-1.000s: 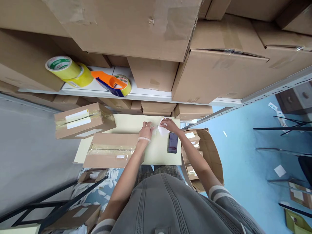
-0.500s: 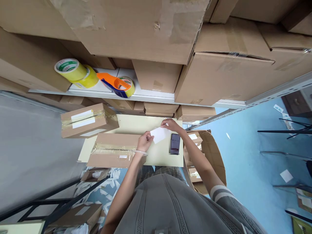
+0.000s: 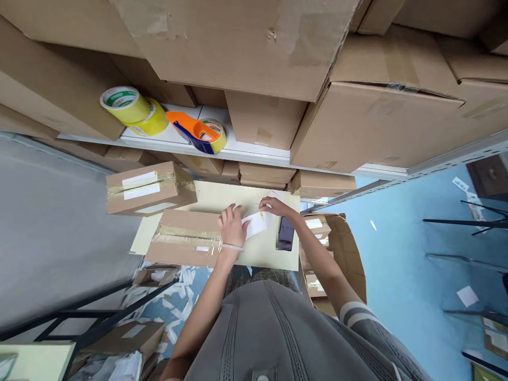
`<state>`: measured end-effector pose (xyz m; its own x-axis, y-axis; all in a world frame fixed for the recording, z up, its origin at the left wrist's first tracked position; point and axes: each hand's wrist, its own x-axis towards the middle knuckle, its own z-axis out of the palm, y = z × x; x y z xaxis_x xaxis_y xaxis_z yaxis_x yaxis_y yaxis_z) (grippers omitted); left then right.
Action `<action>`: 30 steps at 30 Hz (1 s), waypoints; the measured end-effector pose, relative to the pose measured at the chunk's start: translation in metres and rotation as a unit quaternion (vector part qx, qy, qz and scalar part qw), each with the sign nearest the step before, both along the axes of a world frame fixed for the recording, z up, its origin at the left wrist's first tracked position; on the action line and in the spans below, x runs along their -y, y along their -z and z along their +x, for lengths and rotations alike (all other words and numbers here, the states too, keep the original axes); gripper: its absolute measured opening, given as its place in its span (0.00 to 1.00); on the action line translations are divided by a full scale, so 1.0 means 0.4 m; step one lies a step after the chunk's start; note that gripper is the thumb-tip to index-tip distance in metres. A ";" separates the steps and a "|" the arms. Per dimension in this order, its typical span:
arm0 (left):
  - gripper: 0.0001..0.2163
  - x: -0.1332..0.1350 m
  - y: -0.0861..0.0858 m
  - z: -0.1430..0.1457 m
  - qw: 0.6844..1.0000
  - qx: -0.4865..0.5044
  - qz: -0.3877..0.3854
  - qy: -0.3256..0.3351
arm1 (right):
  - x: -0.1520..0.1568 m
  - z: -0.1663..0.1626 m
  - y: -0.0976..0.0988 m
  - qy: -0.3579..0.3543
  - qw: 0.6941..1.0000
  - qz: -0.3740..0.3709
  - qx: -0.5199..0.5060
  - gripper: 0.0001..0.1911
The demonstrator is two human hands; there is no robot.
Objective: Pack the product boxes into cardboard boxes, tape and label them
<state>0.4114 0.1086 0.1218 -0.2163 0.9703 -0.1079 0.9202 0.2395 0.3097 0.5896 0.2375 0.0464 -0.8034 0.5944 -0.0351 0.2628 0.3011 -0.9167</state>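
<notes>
A white paper label (image 3: pixel 254 225) with a small yellow mark lies between my hands, low over or on the pale tabletop (image 3: pixel 268 259). My right hand (image 3: pixel 272 205) pinches its upper right end, where a thin, whitish sheet shows around the fingers. At the label's left edge is my left hand (image 3: pixel 233 225), its fingers apart and its thumb by the paper. That hand also lies over the right end of a taped cardboard box (image 3: pixel 182 251). A phone (image 3: pixel 285 233) with its screen lit lies right of the label, below my right wrist.
Another taped box (image 3: pixel 151 188) with white labels stands at the back left. On the shelf (image 3: pixel 262 152) above are yellow tape rolls (image 3: pixel 133 111), an orange-and-blue tape dispenser (image 3: pixel 194 132) and large cartons. An open carton (image 3: pixel 345 254) holding small boxes stands right of the table.
My left hand has loosened its pinch on the label and spread its fingers, shifting slightly left. The label's visible face now shows a yellow mark. The view has shifted a little.
</notes>
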 end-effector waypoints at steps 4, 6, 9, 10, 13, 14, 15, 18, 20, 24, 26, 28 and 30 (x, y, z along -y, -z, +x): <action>0.16 -0.037 0.037 0.034 0.996 0.026 -0.022 0.088 | 0.004 -0.014 -0.019 -0.017 1.000 0.014 -0.010 0.18; 0.11 -0.049 0.056 0.044 0.991 0.048 -0.060 0.108 | 0.006 -0.017 -0.026 -0.025 0.999 0.017 -0.011 0.19; 0.11 -0.054 0.070 0.052 0.987 0.074 -0.112 0.093 | 0.010 -0.013 -0.026 -0.036 0.999 0.012 -0.016 0.20; 0.11 -0.053 0.071 0.053 0.986 0.079 -0.122 0.081 | 0.012 -0.010 -0.024 -0.039 0.999 0.009 -0.018 0.20; 0.13 -0.045 0.070 0.050 0.986 0.085 -0.136 0.054 | 0.020 0.000 -0.012 -0.038 0.999 0.000 -0.024 0.20; 0.13 -0.042 0.071 0.048 0.986 0.085 -0.137 0.051 | 0.023 0.003 -0.007 -0.034 0.999 -0.003 -0.025 0.20; 0.13 -0.040 0.072 0.047 0.986 0.085 -0.136 0.048 | 0.025 0.004 -0.002 -0.027 0.999 -0.006 -0.024 0.20; 0.14 -0.034 0.077 0.045 0.987 0.079 -0.132 0.039 | 0.032 0.004 0.008 -0.003 1.000 -0.009 -0.026 0.21; 0.14 -0.032 0.080 0.047 0.989 0.071 -0.130 0.030 | 0.035 -0.001 0.011 0.005 1.000 -0.007 -0.026 0.21; 0.14 -0.027 0.082 0.055 0.990 0.067 -0.126 0.017 | 0.040 -0.014 0.012 0.008 1.000 -0.013 -0.021 0.21; 0.14 -0.025 0.080 0.057 0.990 0.071 -0.122 0.008 | 0.040 -0.018 0.017 0.021 0.999 -0.019 -0.027 0.21; 0.14 -0.023 0.076 0.057 0.991 0.075 -0.114 -0.001 | 0.038 -0.015 0.026 0.054 0.998 -0.021 -0.034 0.21; 0.14 -0.019 0.072 0.053 0.992 0.079 -0.102 -0.013 | 0.030 -0.004 0.038 0.111 0.993 -0.016 -0.038 0.20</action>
<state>0.4324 0.1162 0.0929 -0.2057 0.9195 -0.3349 0.8571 0.3344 0.3918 0.5881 0.2254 0.0313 -0.6538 0.7567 -0.0015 0.2492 0.2135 -0.9446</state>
